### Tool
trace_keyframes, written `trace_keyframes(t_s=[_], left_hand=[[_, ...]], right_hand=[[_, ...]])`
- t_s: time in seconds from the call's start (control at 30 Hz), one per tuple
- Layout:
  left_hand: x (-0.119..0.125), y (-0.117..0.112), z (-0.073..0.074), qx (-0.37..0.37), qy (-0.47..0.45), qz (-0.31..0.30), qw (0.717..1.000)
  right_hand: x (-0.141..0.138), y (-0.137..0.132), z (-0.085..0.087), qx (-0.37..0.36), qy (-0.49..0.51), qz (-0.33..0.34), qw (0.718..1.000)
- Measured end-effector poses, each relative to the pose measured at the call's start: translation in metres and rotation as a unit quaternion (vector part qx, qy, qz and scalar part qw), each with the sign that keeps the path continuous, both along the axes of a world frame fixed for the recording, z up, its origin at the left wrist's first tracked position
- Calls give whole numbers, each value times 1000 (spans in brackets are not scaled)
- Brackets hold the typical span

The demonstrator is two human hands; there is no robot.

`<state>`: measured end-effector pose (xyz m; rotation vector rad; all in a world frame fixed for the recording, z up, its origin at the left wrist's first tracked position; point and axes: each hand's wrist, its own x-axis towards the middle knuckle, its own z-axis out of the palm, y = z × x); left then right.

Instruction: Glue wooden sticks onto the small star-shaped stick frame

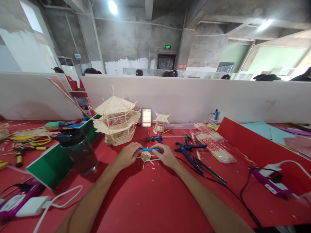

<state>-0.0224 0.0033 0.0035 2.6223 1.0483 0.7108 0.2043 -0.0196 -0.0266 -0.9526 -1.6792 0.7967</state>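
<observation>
My left hand (128,154) and my right hand (165,156) pinch the two ends of a slim blue pen-like object (148,149), held level between them. Whether it is a pen or some other tool cannot be made out. Just below it on the red tabletop lies a small six-sided piece made of wooden sticks (146,156), with several thin sticks poking out from its edges. Behind my left hand stands a large two-roofed stick pavilion (119,121). A smaller stick pavilion (161,122) stands farther back.
Blue-handled cutters (187,153) and a glue gun (155,138) lie beyond and beside my right hand. Bagged chopsticks (215,145) lie to the right. A dark bottle (79,152) stands left, by a green divider (52,166). Power strips (272,183) and cables flank the workspace.
</observation>
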Motion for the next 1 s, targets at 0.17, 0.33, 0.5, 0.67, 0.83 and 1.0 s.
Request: trace_keyframes(t_s=[0.17, 0.33, 0.5, 0.67, 0.83, 1.0], left_hand=[[4, -5, 0, -35, -26, -14, 999], [10, -4, -7, -31, -27, -31, 999], [11, -3, -9, -3, -22, -26, 999], [5, 2, -7, 11, 11, 4, 1000], [-15, 16, -6, 46, 71, 119, 989], [-26, 16, 0, 7, 197, 245, 949]], right_hand=[[-2, -3, -3, -11, 4, 45, 999], [-5, -8, 0, -15, -1, 60, 998], [-6, -8, 1, -10, -8, 40, 999], [-5, -4, -1, -3, -40, 3, 999], [4, -1, 0, 11, -98, -26, 995], [9, -4, 3, 49, -254, 20, 966]])
